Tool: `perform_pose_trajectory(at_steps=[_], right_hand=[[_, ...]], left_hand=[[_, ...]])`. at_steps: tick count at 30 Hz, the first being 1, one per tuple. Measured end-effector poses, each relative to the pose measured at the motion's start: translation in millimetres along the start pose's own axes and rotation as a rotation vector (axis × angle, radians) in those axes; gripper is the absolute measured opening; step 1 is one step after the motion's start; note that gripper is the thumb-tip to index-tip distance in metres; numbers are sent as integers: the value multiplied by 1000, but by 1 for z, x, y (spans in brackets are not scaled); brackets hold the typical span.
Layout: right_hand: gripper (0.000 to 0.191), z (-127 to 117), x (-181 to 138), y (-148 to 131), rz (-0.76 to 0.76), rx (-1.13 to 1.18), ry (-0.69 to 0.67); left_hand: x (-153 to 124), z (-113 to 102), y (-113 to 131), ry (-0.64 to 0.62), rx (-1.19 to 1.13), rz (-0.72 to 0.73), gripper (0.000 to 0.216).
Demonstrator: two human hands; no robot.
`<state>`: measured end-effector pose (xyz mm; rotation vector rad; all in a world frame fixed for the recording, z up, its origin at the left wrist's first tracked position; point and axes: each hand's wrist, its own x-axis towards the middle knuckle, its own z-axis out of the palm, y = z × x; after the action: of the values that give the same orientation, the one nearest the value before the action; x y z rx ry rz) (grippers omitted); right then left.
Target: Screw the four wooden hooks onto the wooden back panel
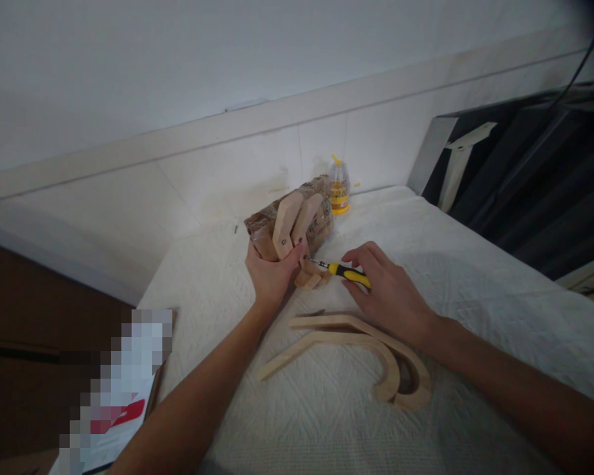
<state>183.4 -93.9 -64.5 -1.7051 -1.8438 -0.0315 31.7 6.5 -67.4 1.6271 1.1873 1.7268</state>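
My left hand is closed around pale wooden pieces with dark screw holes, holding them against a brown, tape-wrapped cardboard box. The thumb presses near a hole. In my right hand is a yellow and black screwdriver, gripped by its handle. Its metal tip meets the wood just right of my left thumb; whether it sits in a screw is too small to tell. Below my hands, two curved, hook-ended wooden pieces lie side by side on the white cloth.
Behind the box stands a clear container with a yellow base, close to the white wall. A dark, metal-framed object borders the cloth at right. At lower left lies a white and red flat item, partly blurred, beside brown furniture.
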Motion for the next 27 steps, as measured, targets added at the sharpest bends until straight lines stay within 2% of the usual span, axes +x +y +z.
perform_pose_trajectory(at_steps=[3, 7, 13, 17, 23, 27], right_hand=[[23, 1, -2, 2, -22, 38, 56], [24, 0, -3, 1, 35, 48, 90], [19, -3, 1, -2, 177, -22, -39], [18, -1, 0, -2, 39, 30, -77], [20, -1, -3, -4, -88, 69, 25], [14, -1, -2, -2, -85, 100, 122]], left_hand=[[0, 0, -1, -8, -11, 17, 46], [1, 0, -3, -13, 14, 2, 45], [1, 0, -3, -3, 7, -16, 46], [1, 1, -1, 3, -2, -30, 44], [1, 0, 0, -5, -28, -33, 45], [1, 1, -2, -2, -18, -41, 45]])
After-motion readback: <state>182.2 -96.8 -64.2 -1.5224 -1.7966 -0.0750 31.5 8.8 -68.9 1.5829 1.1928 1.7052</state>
